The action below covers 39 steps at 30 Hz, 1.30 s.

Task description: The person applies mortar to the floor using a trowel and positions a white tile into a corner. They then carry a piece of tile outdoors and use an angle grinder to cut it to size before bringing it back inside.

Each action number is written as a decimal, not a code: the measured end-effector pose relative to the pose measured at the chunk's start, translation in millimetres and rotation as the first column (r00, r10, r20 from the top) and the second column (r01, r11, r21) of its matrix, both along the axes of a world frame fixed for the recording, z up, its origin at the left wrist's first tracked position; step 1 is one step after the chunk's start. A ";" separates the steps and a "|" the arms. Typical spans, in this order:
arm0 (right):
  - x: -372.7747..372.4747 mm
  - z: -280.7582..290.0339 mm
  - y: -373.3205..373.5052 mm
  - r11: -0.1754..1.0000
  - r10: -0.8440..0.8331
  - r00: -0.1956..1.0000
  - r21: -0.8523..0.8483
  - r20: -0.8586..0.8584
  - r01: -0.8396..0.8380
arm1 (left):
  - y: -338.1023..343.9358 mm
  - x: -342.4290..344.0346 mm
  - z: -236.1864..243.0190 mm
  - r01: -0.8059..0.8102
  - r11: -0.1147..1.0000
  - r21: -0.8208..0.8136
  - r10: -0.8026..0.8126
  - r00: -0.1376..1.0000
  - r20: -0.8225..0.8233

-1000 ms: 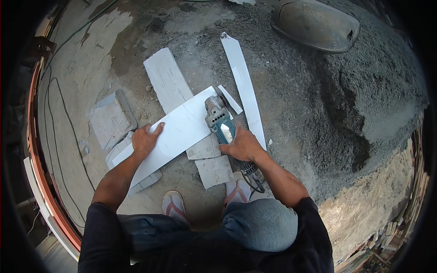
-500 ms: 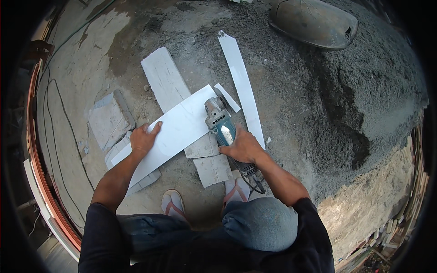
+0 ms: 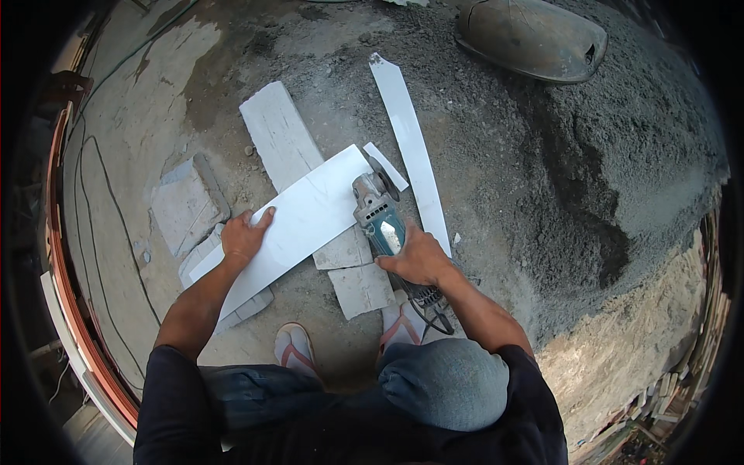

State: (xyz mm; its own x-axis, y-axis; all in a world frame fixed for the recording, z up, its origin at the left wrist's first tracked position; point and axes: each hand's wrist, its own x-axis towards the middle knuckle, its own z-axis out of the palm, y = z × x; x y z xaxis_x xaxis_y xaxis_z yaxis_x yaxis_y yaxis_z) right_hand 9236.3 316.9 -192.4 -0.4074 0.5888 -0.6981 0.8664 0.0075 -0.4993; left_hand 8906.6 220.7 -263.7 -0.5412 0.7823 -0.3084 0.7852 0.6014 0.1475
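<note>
A long white tile lies slantwise across blocks in front of me. My left hand is closed on its near-left part, thumb stretched over the top face. In my right hand is a teal and grey angle grinder, gripped round its body. The grinder's disc stands at the tile's far right end, partly hidden by the guard. Just beyond that end lies a narrow white offcut. A longer white strip rests on the ground to the right of it.
Under the tile run a concrete block and shorter pieces. Another broken block lies left. Wet grey mortar spreads right, with a metal pan on it. Cables cross the floor at left.
The grinder and my right hand have shifted slightly right and toward me. My left hand and the tile stay in place.
</note>
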 end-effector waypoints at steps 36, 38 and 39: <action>-12.5 0.6 -38.3 0.910 -0.252 0.818 0.162 -0.517 0.382 | -20.2 213.7 49.0 -0.160 0.821 0.547 -0.349 0.618 0.705; -2.6 -10.0 -19.8 0.880 -0.401 0.612 -0.101 -0.682 0.464 | -3.1 182.6 69.2 0.111 0.825 0.555 -0.460 0.701 0.544; 1.1 -7.2 -12.2 0.880 -0.361 0.686 0.014 -0.632 0.475 | 3.6 149.4 85.3 0.242 0.796 0.555 -0.542 0.695 0.473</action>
